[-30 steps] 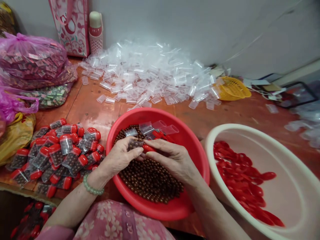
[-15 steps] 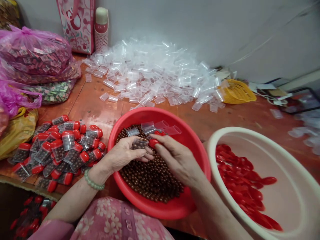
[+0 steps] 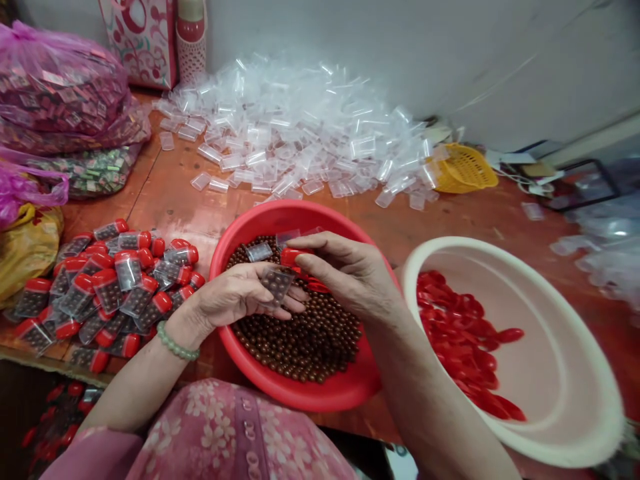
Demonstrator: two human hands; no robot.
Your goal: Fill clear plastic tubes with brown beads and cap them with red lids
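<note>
Over the red basin, my left hand holds a small clear plastic case filled with brown balls, its fingers partly spread beneath it. My right hand pinches a red cap between thumb and fingertips, just above the case's upper end. Whether cap and case touch I cannot tell. More red pieces show under the right fingers. Brown balls cover the basin's floor, with a few clear cases lying on them near the far side.
Left of the basin lies a pile of filled, red-capped cases. Clear cases are heaped at the back, beside a yellow basket. A white basin with red caps stands right. Stuffed plastic bags sit far left.
My right hand has lifted slightly, and the red cap now stands above the case. The case has tilted in my left hand. The whole view has shifted a little.
</note>
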